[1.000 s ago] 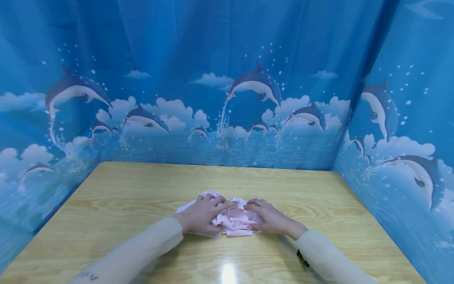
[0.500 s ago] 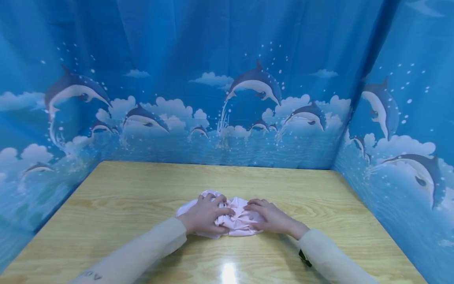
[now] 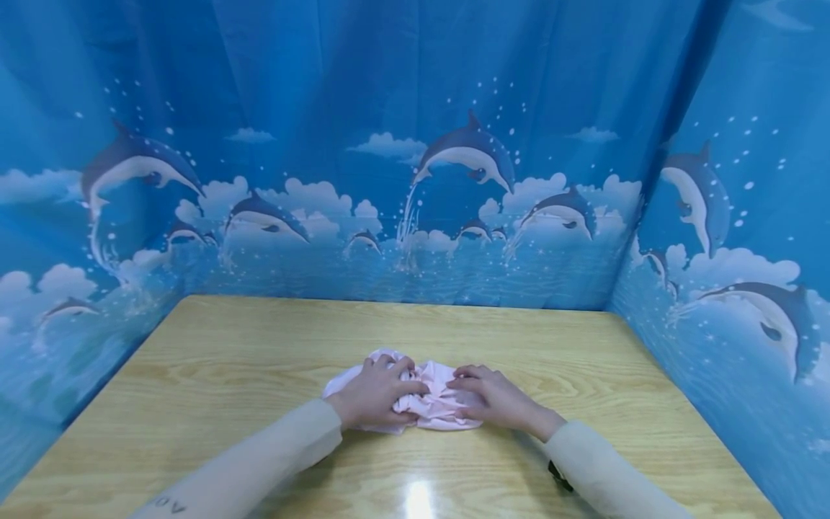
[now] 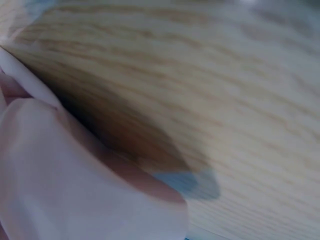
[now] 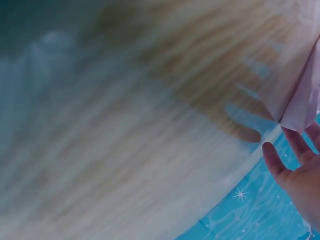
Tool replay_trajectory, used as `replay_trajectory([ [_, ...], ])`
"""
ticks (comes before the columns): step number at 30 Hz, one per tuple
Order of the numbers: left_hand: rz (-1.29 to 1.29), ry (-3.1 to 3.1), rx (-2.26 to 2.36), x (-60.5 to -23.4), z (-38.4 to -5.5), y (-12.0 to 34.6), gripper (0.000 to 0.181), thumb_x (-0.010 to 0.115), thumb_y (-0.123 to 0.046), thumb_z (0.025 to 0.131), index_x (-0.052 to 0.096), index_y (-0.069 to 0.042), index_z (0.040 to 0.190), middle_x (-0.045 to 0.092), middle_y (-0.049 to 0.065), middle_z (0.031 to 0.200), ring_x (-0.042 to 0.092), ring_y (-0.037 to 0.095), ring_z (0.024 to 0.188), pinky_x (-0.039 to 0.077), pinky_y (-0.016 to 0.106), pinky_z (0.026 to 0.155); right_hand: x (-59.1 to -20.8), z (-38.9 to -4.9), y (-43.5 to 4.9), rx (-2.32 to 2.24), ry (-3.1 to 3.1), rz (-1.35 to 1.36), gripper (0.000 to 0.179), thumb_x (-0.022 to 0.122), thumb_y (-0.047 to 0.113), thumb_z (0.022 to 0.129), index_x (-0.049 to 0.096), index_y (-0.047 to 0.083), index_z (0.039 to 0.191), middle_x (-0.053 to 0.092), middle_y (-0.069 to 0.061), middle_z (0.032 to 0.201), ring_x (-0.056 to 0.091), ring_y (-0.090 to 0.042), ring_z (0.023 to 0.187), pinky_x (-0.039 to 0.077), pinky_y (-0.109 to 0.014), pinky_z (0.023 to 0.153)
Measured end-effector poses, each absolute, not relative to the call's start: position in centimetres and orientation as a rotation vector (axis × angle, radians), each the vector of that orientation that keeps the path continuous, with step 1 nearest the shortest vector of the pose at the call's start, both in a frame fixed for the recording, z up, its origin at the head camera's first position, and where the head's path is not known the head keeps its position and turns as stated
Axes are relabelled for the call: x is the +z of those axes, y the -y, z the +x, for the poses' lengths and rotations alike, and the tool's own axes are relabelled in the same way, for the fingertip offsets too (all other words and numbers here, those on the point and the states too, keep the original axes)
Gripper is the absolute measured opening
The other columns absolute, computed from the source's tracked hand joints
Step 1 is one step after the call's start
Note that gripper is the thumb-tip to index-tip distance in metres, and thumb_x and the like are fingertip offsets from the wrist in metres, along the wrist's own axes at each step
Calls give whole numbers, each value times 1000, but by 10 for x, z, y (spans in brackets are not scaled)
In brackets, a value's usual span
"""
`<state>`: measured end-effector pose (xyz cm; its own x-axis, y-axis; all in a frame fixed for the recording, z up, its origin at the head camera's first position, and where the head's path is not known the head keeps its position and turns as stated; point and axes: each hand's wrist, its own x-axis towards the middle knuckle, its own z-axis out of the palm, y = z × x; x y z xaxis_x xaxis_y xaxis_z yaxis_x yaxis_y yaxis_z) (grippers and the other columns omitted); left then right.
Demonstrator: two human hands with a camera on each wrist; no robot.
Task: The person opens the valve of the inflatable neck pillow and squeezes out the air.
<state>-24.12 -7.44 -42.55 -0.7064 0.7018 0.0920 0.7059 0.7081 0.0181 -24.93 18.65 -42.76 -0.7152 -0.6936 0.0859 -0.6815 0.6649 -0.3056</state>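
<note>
A crumpled pale pink cloth (image 3: pixel 436 404) lies bunched on the wooden table in the head view. My left hand (image 3: pixel 372 393) grips its left part from above, fingers bent into the folds and thumb on the near side. At the right end, my right hand (image 3: pixel 496 398) holds the cloth between bent fingers and thumb. A smooth fold of the cloth (image 4: pixel 80 185) fills the lower left of the left wrist view. In the right wrist view, fingers reach up to a hanging fold of it (image 5: pixel 298 107) at the right edge. Both palms hide part of the cloth.
The wood-grain table (image 3: pixel 279 331) spreads around the cloth, with a bright light reflection near its front. A blue dolphin-print curtain (image 3: pixel 363 86) encloses the back and both sides. A small dark object (image 3: pixel 559 476) shows under the right sleeve.
My left hand has shifted slightly to the right, bunching the middle of the cloth. The right hand has stayed nearly in place. Over the last half second hardly anything has moved.
</note>
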Motion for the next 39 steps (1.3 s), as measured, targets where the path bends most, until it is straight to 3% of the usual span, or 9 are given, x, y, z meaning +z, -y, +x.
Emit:
replay_trajectory([
  [12, -1170, 2840, -54, -425, -241, 74, 48, 51, -62, 81, 47, -45, 126, 43, -1, 130, 43, 31, 114, 40, 55, 88, -430, -249, -187, -567, -2858, -1377, 39, 62, 37, 84, 65, 11, 113, 55, -14, 119, 52, -31, 105, 43, -51, 82],
  [27, -1184, 2856, -101, -425, -241, 76, 54, 50, -65, 80, 44, -45, 129, 42, -1, 135, 41, 33, 119, 36, 59, 92, -422, -248, -187, -563, -2780, -1132, 45, 68, 32, 80, 59, 11, 119, 50, -14, 130, 47, -34, 118, 37, -59, 94],
  [39, -1167, 2848, -133, -427, -240, 75, 52, 54, -61, 80, 45, -44, 128, 43, -2, 136, 41, 35, 119, 34, 61, 94, -422, -243, -191, -474, -2813, -1188, 45, 62, 34, 84, 58, 10, 122, 49, -15, 132, 48, -35, 118, 38, -59, 93],
])
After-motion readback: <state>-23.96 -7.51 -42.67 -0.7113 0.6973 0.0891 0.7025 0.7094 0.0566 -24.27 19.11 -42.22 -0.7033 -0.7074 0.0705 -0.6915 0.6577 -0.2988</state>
